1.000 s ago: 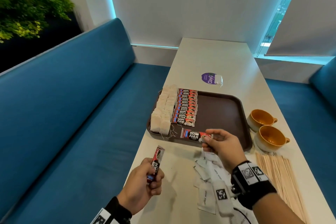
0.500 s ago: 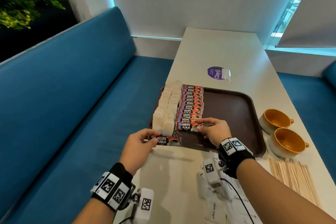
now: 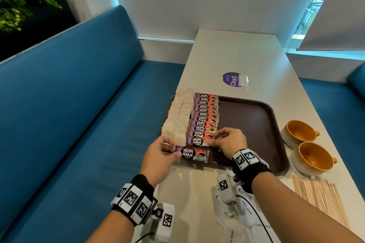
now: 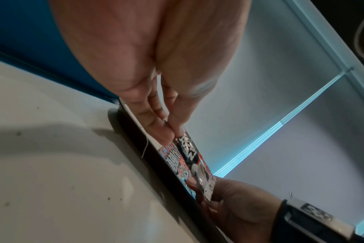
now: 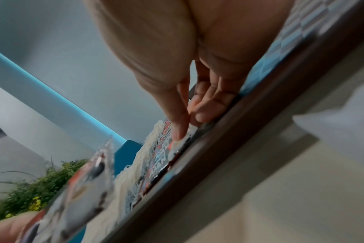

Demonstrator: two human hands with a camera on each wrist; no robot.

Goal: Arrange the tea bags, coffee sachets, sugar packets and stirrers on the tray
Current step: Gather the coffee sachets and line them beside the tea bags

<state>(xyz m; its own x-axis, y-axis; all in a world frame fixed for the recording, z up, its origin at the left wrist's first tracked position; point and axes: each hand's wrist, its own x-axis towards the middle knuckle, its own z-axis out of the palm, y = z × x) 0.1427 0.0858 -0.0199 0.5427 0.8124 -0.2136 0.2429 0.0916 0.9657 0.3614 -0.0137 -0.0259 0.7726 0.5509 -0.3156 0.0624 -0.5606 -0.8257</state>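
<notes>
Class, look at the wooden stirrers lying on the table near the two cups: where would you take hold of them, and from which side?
Probably pinch the wooden stirrers at their near ends, coming from above on the right. They lie flat on the table in a loose fan, lengthwise toward the person, and the cups crowd their far ends. The right hand is nearest but busy on a coffee sachet.

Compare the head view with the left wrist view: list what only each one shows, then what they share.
Only the head view: the tea bags, the row of coffee sachets, two cups, stirrers, sugar packets and blue bench.

Only the left wrist view: the printed underside of the held sachet and the left fingertips pinching it.

Both: the left hand holding a sachet over the tray edge, with the right hand beside it.
</notes>
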